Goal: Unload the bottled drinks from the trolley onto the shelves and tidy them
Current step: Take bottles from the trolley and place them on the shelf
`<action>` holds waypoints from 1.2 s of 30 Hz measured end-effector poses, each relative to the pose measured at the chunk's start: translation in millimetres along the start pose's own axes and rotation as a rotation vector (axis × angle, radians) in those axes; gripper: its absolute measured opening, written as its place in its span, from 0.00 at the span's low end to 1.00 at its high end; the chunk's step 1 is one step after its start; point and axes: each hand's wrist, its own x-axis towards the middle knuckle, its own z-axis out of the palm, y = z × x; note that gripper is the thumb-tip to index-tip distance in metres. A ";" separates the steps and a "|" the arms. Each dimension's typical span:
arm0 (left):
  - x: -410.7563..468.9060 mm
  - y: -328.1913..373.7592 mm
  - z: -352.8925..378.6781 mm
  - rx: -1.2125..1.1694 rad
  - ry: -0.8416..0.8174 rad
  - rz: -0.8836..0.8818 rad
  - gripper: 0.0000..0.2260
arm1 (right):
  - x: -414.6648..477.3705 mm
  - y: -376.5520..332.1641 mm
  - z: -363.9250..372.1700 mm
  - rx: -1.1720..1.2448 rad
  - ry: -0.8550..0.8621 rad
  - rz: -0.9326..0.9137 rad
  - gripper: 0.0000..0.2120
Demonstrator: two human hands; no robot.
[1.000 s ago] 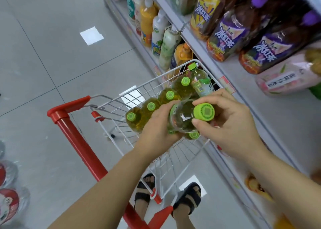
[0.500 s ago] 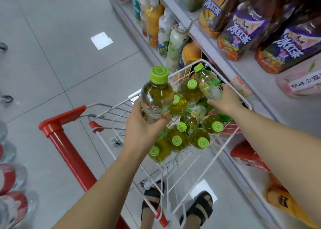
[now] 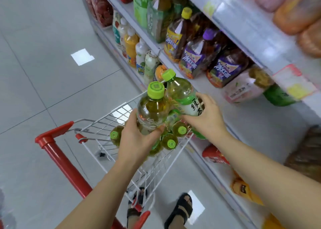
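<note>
The right hand point(image 3: 206, 117), half a second ago reaching into the white wire trolley point(image 3: 112, 115), now grips a clear plastic bottle of yellow-green tea point(image 3: 182, 95) above the trolley's far right corner. Its lime cap tilts up and away, and its green-white label shows. The left hand point(image 3: 137, 141) still clasps a matching bottle point(image 3: 152, 112) upright just beside it.

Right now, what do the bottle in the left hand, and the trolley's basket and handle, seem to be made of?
The bottle in the left hand: clear glossy plastic, probably; yellow-green drink shows through and highlights glint on it; its cap looks matte green plastic. The basket: thin wire grid, likely white-coated metal. The handle: smooth red, plastic or painted; can't tell.
</note>
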 end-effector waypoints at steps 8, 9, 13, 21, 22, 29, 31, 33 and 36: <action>-76.1 133.9 25.1 -0.080 -0.279 0.233 0.23 | -119.1 -66.9 -151.1 0.232 0.301 0.037 0.31; -82.9 150.2 33.1 -0.072 -0.327 0.268 0.23 | -130.3 -70.1 -169.5 0.233 0.346 0.047 0.28; -107.3 205.5 78.5 -0.058 -0.501 0.408 0.24 | -170.4 -72.5 -236.0 0.230 0.521 0.107 0.15; -150.6 258.6 187.4 -0.039 -0.734 0.586 0.30 | -222.4 -16.4 -315.5 0.482 0.902 0.127 0.15; -152.6 259.3 199.2 -0.034 -0.743 0.597 0.30 | -222.9 -5.1 -317.3 0.497 0.926 0.136 0.16; -138.8 254.0 264.5 -0.034 -0.678 0.578 0.32 | -200.3 47.5 -318.6 0.522 0.983 0.220 0.17; -132.2 259.6 277.3 -0.019 -0.698 0.566 0.30 | -192.5 52.4 -317.3 0.476 1.001 0.227 0.17; -124.3 264.4 288.6 0.031 -0.726 0.549 0.27 | -184.8 56.9 -318.2 0.408 1.004 0.251 0.17; -115.0 266.8 302.4 0.091 -0.725 0.506 0.29 | -173.1 69.5 -323.4 0.222 0.947 0.361 0.21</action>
